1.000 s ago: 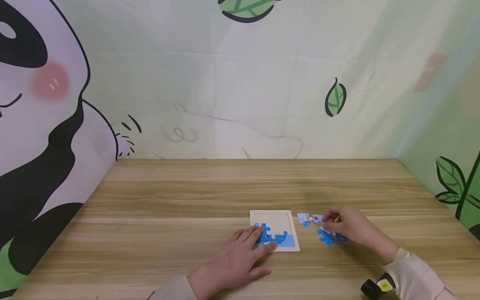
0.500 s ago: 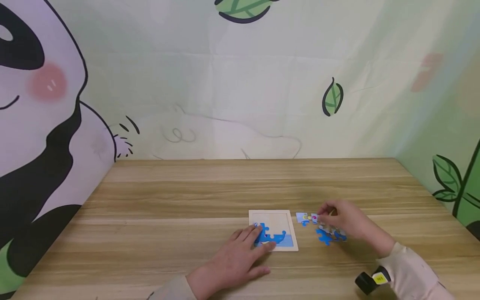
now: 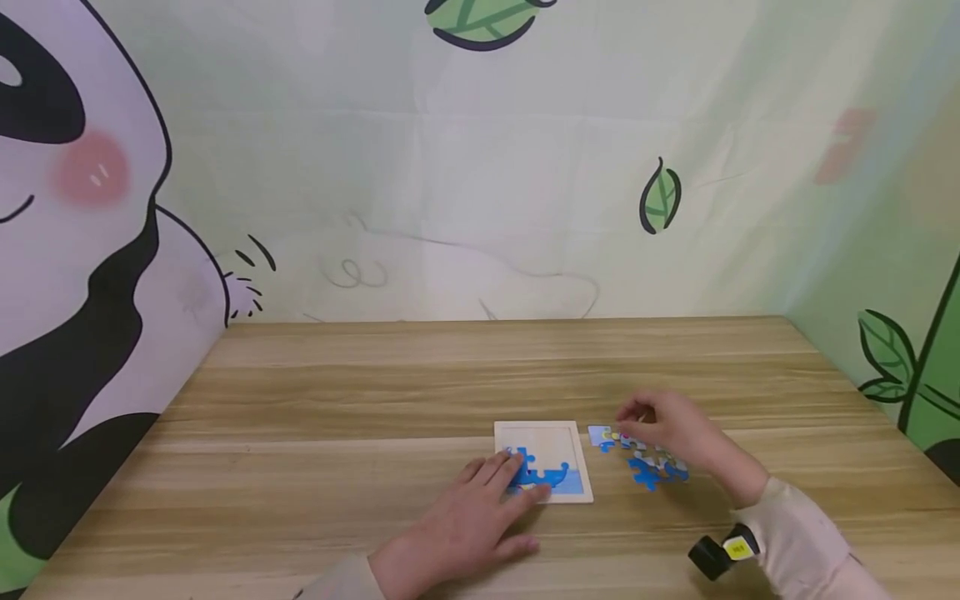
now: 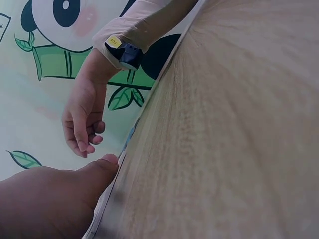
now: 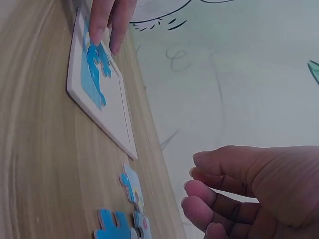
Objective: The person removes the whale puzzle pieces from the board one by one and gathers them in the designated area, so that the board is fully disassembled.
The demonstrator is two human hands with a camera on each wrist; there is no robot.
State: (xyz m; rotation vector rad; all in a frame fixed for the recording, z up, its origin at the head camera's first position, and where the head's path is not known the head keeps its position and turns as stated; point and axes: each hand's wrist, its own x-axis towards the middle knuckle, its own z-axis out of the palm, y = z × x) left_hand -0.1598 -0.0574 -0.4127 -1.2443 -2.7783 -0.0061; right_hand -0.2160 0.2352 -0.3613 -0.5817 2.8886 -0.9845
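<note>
A square wooden jigsaw board (image 3: 553, 440) lies on the table, its lower part filled with blue pieces. My left hand (image 3: 474, 515) rests on its left and lower edge, fingers spread and relaxed. To the right of the board several loose jigsaw pieces (image 3: 647, 473) lie in a small group. Above these hovers my right hand (image 3: 670, 423), its fingers loosely bent. In the right wrist view nothing shows between the thumb and fingers of the right hand (image 5: 234, 189), and a light blue piece (image 5: 131, 184) lies below it, near the board's corner.
The wooden table (image 3: 337, 392) extends to a printed wall behind, with a panda (image 3: 60, 250) at the left and leaves. A black wrist device (image 3: 720, 557) with a yellow label is strapped at the right cuff.
My right hand has shifted left and slightly away from me over the loose pieces, uncovering more of those near its wrist. The left hand stays on the board.
</note>
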